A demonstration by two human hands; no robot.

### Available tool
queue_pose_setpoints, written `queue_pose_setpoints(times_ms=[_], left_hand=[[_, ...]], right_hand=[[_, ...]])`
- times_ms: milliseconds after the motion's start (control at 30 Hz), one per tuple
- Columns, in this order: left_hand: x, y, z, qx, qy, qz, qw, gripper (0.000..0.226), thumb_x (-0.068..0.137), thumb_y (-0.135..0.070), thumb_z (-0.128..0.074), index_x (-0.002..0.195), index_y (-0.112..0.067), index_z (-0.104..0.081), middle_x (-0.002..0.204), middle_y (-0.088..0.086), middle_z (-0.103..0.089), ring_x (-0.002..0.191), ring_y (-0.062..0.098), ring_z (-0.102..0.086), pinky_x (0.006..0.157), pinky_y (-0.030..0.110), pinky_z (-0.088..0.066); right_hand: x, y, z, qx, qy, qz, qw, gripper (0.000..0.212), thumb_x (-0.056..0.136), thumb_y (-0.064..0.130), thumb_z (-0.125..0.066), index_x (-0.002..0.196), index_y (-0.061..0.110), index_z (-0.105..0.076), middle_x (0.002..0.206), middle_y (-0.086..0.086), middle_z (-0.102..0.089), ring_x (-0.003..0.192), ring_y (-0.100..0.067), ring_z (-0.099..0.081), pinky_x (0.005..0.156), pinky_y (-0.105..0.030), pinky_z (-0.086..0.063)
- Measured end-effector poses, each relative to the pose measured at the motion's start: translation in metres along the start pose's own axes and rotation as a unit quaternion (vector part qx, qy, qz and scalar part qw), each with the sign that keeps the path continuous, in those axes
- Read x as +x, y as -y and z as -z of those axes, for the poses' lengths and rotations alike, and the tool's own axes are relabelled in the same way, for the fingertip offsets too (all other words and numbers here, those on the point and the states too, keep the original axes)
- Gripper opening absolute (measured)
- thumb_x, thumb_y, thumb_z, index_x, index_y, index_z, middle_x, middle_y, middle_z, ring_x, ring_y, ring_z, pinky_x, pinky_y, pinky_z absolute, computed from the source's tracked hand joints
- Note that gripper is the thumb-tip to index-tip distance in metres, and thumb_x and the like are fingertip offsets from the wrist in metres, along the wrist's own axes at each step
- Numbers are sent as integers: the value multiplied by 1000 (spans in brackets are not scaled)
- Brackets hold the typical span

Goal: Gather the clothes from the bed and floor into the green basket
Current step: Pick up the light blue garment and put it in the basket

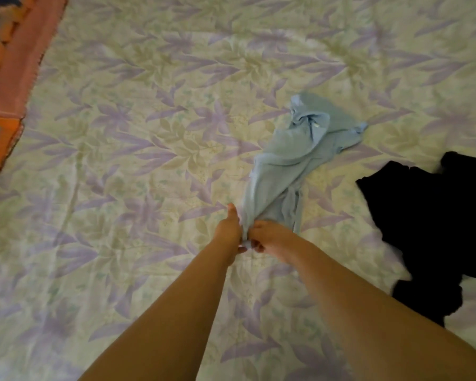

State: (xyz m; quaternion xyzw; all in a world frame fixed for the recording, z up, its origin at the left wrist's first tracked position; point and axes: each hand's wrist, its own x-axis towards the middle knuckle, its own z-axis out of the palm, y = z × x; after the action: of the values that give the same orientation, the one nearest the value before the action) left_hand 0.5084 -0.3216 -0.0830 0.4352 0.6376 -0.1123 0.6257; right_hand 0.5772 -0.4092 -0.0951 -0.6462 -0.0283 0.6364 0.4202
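A light blue garment [294, 149] lies stretched out on the bed [138, 149], whose sheet has a purple and green leaf print. My left hand [229, 229] and my right hand [264, 235] sit side by side at the garment's near end, and both grip the bunched blue fabric there. A black garment [429, 224] is crumpled on the sheet to the right, apart from my hands. The green basket is not in view.
A pink and orange patterned blanket [19, 59] lies along the bed's far left edge. Bare sheet spreads to the left of my arms and beyond the blue garment.
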Motion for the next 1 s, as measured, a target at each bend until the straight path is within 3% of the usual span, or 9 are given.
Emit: queue_pose_setpoints(times_ms=[133, 200, 333, 467, 600, 700, 800, 933, 1000], left_hand=[[-11, 8, 20, 5, 33, 40, 999, 89, 81, -74, -48, 138, -5, -47, 135, 17, -55, 119, 35, -56, 103, 46, -46], [-18, 19, 31, 19, 64, 57, 996, 76, 79, -48, -71, 132, 3, -51, 121, 20, -63, 107, 36, -62, 94, 44, -52], [-41, 43, 52, 22, -9, -19, 1000, 33, 87, -5, -58, 117, 9, -57, 89, 18, -61, 80, 30, -58, 67, 36, -51], [-65, 55, 81, -20, -2, -83, 996, 33, 86, -3, -58, 119, 2, -60, 102, 24, -66, 92, 35, -63, 84, 48, -53], [-101, 81, 131, 28, 65, -138, 988, 15, 79, -9, -64, 93, -3, -67, 86, 20, -67, 79, 32, -63, 77, 42, -54], [-125, 129, 184, 126, 132, -123, 975, 20, 64, -17, -67, 78, -3, -67, 81, 19, -66, 75, 28, -62, 75, 38, -52], [-136, 168, 208, 218, 122, -89, 964, 16, 79, 0, -64, 72, -15, -61, 72, 2, -59, 72, 17, -55, 68, 28, -47], [-146, 242, 252, 294, 13, -42, 955, 20, 93, -7, -52, 107, -7, -65, 110, 14, -65, 104, 25, -58, 88, 30, -44], [-145, 276, 272, 193, -73, -5, 978, 39, 95, -9, -48, 133, -10, -54, 134, 12, -57, 122, 27, -53, 98, 28, -41]], right_hand=[[-29, -21, -31, -91, 269, -48, 958, 20, 87, 6, -54, 72, 16, -62, 68, -3, -54, 64, -10, -50, 69, -22, -46], [-38, -32, -44, -158, 313, -83, 933, 18, 86, 5, -54, 76, 16, -64, 73, -4, -57, 67, -10, -52, 73, -24, -47], [-55, -50, -69, -123, 197, -85, 969, 15, 88, 20, -62, 100, 21, -71, 95, 0, -69, 86, -9, -62, 89, -29, -49], [-63, -65, -67, 105, 121, -120, 980, 31, 94, 38, -54, 120, 22, -58, 124, -4, -61, 120, -24, -53, 111, -50, -35], [-70, -71, -84, 315, 85, -51, 944, 57, 84, 55, -53, 124, 16, -60, 126, -10, -63, 125, -32, -52, 106, -59, -36], [-79, -72, -129, 354, 38, 17, 934, 55, 91, 57, -45, 126, 18, -60, 127, -12, -63, 118, -31, -58, 96, -52, -47], [-83, -72, -155, 340, -22, 6, 940, 43, 96, 52, -44, 113, 18, -65, 116, -9, -68, 106, -26, -62, 84, -43, -52], [-95, -100, -230, 279, -11, -17, 960, 22, 98, 30, -50, 104, 16, -65, 114, -9, -66, 99, -21, -62, 78, -35, -50], [-105, -113, -266, 267, 13, -23, 963, 18, 97, 26, -52, 102, 15, -66, 108, -8, -68, 97, -20, -63, 79, -35, -50]])
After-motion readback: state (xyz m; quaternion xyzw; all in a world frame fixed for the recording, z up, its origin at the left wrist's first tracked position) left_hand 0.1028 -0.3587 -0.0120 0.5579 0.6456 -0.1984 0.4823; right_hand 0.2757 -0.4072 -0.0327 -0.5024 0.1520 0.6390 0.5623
